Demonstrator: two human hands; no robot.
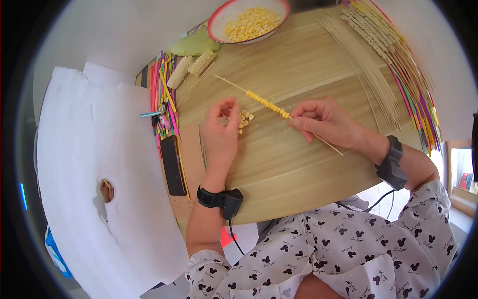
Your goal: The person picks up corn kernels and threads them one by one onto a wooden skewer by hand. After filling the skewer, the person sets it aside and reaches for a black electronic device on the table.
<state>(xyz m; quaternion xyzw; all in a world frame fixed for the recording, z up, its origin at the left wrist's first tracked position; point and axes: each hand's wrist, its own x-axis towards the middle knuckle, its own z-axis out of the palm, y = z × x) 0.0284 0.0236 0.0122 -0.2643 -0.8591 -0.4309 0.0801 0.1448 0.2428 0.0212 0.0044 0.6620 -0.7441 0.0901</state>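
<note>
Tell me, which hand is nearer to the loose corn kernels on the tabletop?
The left. The left hand is right beside the loose corn kernels; the right hand is farther off, to their right, pinching the kernel-threaded skewer.

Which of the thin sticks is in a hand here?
The stick threaded with bright yellow kernels, pinched in the right hand; the pale bare sticks lie bundled on the table.

And here, part of the loose kernels (245,119) is masked by the left hand (222,124), its fingertips blurred; a stretch of stick (329,145) is covered by the right hand (326,119); the bowl (217,25) is clipped by the top edge; lettering (182,202) can't be read.
</note>
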